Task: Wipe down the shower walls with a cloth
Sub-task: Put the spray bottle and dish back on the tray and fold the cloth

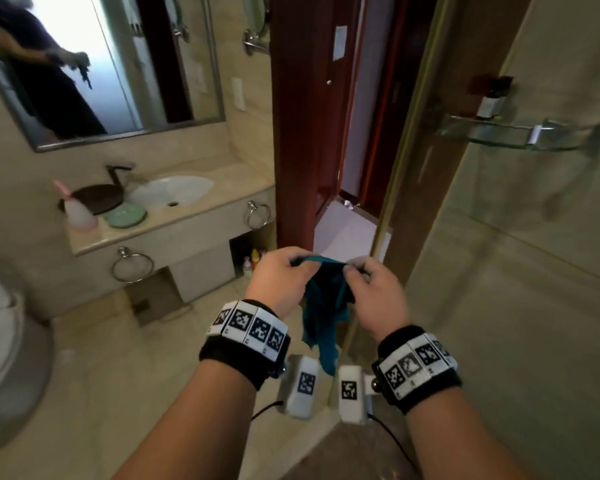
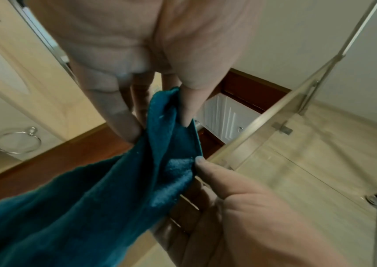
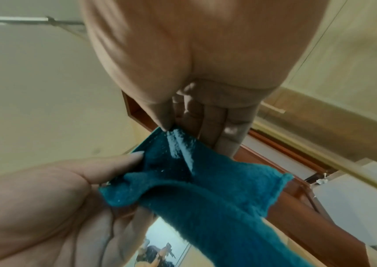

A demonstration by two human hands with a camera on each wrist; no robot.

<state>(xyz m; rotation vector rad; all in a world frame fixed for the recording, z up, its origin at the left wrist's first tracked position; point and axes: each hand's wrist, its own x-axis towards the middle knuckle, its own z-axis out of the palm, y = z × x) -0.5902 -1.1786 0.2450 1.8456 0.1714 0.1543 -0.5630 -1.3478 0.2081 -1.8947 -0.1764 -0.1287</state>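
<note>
Both grips pinching teal cloth (image 1: 326, 306) by its top edge, left hand (image 1: 278, 278), right hand (image 1: 378, 292), long axis hanging straight down

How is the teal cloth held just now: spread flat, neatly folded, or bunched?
Bunched. Both hands, left hand and right hand, pinch the teal cloth at its top edge; the rest hangs crumpled between them.

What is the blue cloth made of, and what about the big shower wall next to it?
The cloth looks like soft terry or microfibre: its surface is fuzzy and it hangs limp from the left hand and right hand. The shower wall looks like clear glass: smooth, shiny, and you can see tiles through it.
</note>
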